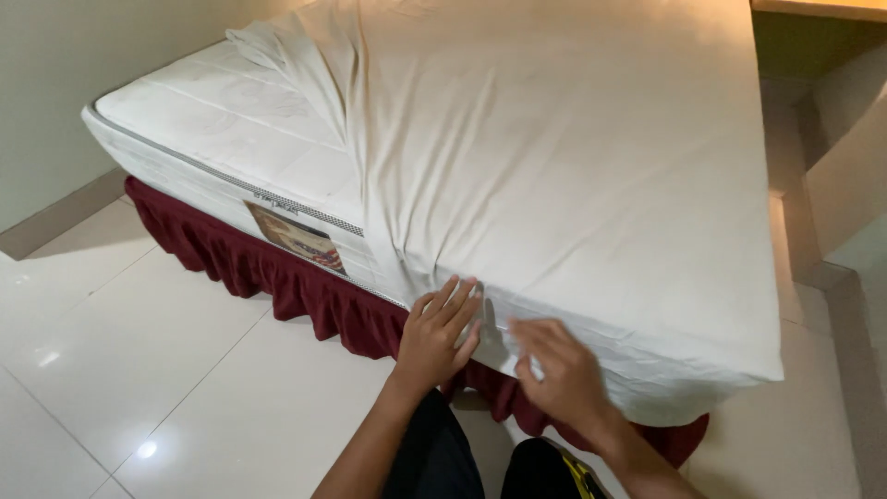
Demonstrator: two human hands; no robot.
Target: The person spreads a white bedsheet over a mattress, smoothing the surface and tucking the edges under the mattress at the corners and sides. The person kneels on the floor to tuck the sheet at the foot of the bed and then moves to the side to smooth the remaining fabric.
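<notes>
Glossy white floor tiles (185, 370) run up to a pale wall (55, 102), and a mattress (222, 120) fills most of the view above a dark red bed skirt (277, 277). White sheet (573, 166) covers the right part of the mattress and hangs over the near edge, while the far-left corner lies bare, with the sheet bunched in a fold there. Left hand (436, 334) lies flat, fingers spread, pressing the sheet's hanging edge against the mattress side. Right hand (559, 365) is blurred beside it; it seems to pinch the cloth, though I cannot tell for sure. Pulling here could drag the loose sheet farther off the bare corner, or deepen the bunching.
</notes>
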